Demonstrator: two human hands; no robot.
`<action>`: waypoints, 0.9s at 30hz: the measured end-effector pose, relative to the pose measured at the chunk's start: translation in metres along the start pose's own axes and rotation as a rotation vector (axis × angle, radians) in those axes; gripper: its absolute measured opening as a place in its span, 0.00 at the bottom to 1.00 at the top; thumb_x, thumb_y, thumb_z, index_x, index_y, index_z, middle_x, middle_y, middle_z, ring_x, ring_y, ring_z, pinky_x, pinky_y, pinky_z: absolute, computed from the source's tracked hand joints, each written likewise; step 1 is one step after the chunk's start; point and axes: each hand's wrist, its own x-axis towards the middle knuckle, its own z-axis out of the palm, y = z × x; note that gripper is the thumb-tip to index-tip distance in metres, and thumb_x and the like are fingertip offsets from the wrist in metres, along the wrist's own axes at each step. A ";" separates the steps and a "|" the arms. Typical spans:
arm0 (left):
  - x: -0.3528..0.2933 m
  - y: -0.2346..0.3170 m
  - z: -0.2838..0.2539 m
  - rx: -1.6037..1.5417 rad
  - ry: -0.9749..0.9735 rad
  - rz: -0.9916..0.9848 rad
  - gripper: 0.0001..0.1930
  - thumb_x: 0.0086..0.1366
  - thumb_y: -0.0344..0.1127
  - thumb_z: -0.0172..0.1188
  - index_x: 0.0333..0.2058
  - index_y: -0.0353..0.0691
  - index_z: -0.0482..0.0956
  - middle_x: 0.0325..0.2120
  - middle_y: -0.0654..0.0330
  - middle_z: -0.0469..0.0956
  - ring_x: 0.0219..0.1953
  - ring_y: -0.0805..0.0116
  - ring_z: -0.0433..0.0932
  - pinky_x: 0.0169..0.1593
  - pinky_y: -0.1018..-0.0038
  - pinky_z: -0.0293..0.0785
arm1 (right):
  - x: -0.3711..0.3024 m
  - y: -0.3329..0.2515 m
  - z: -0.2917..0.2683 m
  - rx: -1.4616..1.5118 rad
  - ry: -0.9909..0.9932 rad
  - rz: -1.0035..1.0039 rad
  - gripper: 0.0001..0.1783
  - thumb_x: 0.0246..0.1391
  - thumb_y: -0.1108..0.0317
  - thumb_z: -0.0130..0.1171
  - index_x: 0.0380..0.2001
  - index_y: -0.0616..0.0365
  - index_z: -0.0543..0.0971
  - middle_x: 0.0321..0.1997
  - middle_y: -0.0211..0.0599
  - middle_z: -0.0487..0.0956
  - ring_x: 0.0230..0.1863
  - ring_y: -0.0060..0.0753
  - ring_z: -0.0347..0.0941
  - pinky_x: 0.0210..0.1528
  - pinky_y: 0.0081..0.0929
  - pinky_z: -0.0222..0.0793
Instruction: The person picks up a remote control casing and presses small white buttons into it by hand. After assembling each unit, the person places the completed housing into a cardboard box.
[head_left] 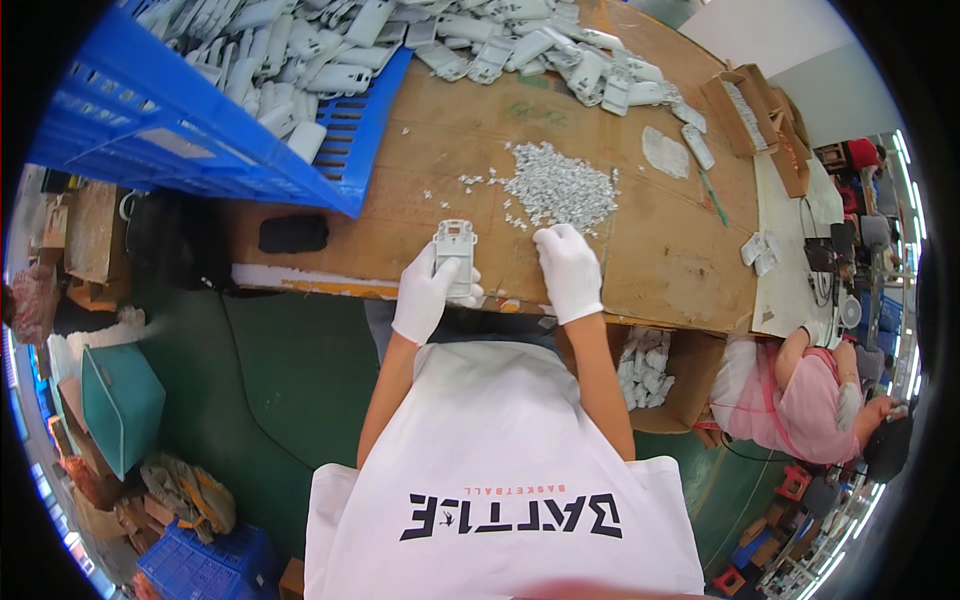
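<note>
At table edge — gloved left hand point(425, 295) round flat grey plastic casing point(456, 250).

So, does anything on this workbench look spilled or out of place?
Some small white parts lie scattered left of the main pile. The blue crate is tipped, and grey plastic housings spread from it across the workbench.

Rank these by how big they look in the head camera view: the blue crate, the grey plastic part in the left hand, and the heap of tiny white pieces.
1. Blue crate, by far.
2. Heap of tiny white pieces.
3. Grey plastic part, held upright by the left hand.
</note>
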 end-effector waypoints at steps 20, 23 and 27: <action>-0.004 -0.020 0.010 0.553 0.214 0.263 0.21 0.66 0.35 0.55 0.57 0.40 0.68 0.42 0.44 0.81 0.46 0.44 0.80 0.48 0.59 0.76 | 0.018 -0.086 0.025 0.775 0.072 0.128 0.18 0.46 0.80 0.64 0.41 0.54 0.78 0.40 0.37 0.71 0.40 0.37 0.71 0.41 0.32 0.70; -0.007 -0.025 0.009 0.561 0.203 0.368 0.21 0.66 0.34 0.55 0.58 0.41 0.68 0.42 0.44 0.81 0.46 0.45 0.81 0.47 0.60 0.76 | 0.021 -0.079 0.018 1.152 -0.138 0.354 0.23 0.51 0.80 0.62 0.51 0.60 0.71 0.44 0.35 0.75 0.43 0.27 0.75 0.45 0.26 0.72; -0.023 -0.002 0.016 0.628 0.152 0.415 0.20 0.68 0.34 0.54 0.58 0.40 0.67 0.41 0.47 0.82 0.42 0.50 0.83 0.45 0.63 0.77 | 0.030 -0.066 -0.015 1.321 -0.531 0.380 0.14 0.61 0.67 0.57 0.47 0.63 0.78 0.41 0.30 0.79 0.42 0.18 0.73 0.43 0.17 0.71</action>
